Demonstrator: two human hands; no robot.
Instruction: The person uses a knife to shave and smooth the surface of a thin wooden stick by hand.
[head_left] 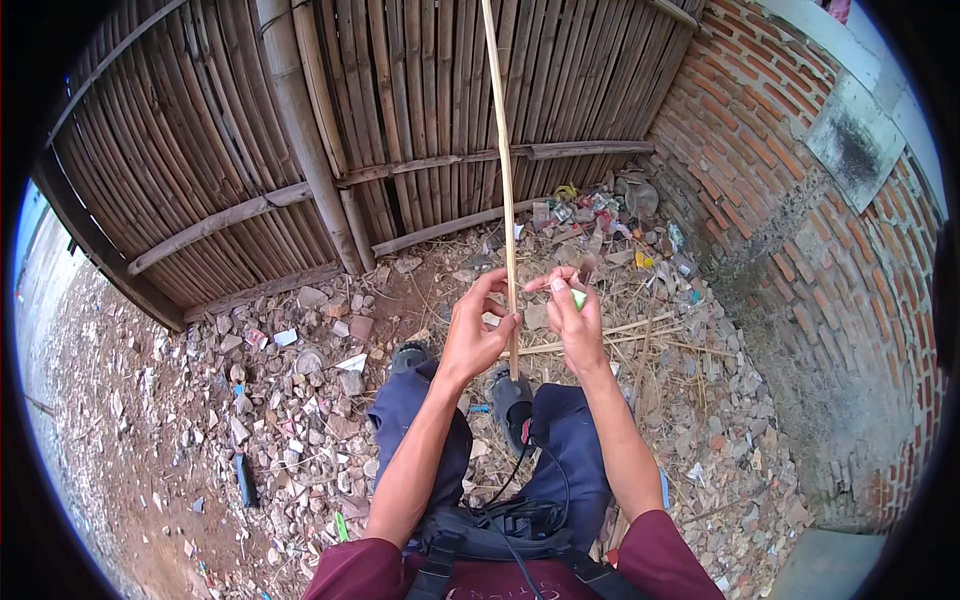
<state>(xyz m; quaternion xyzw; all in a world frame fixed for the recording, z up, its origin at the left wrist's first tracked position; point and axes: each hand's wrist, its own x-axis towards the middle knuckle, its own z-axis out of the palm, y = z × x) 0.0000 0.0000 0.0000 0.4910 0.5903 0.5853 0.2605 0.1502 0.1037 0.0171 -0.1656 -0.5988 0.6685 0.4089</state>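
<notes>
A long, pale bamboo strip [502, 120] rises from near my shoe, past my hands, to the top of the view. My left hand [472, 328] is closed on its lower part, thumb and fingertips pinching it. Just right of the strip is my right hand [577, 325], its fingers closed around a small knife with a bright green handle [579, 298]. The short, brownish blade points up and away from me. My right index finger stretches toward the strip; whether it touches is hard to see.
Cut bamboo strips [640, 335] lie on the rubble beyond my right shoe [512, 408]. A bamboo fence [420, 100] stands ahead, with a brick wall [800, 230] on the right. Litter [605, 215] is heaped in the corner between them. A dark oblong object [245, 480] lies at left.
</notes>
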